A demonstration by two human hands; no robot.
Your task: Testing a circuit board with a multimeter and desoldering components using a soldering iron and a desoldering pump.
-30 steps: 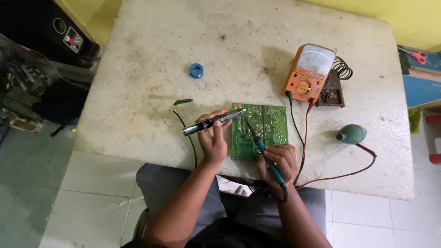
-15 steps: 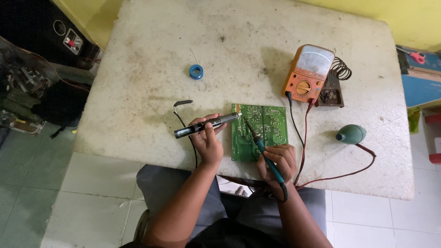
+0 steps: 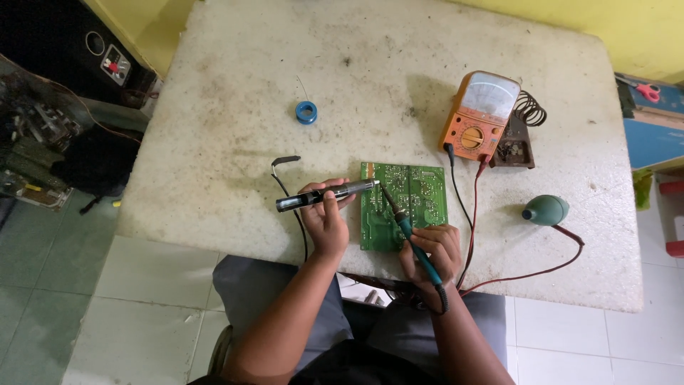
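Since half a second ago, almost nothing has moved — the left hand (image 3: 324, 217) keeps its silver pump tool (image 3: 328, 195) lying flat, tip at the top left corner of the green circuit board (image 3: 406, 214).

From the head camera, that hand's grip is closed around the pump tool. The right hand (image 3: 434, 253) has its grip closed around a soldering iron (image 3: 410, 232) with a blue-green handle, and its hot tip touches the board right by the pump's tip. The board lies flat on the white worktop (image 3: 214, 142), near the front edge.

An orange meter (image 3: 477, 117) sits behind the board (its red and black wires trail down past the right hand). A green rubber bulb (image 3: 547, 210) lies to the right, and a blue solder spool (image 3: 306, 112) sits well apart.

The hot tip could burn the board if it rests too long — or slip and touch the fingers close by.
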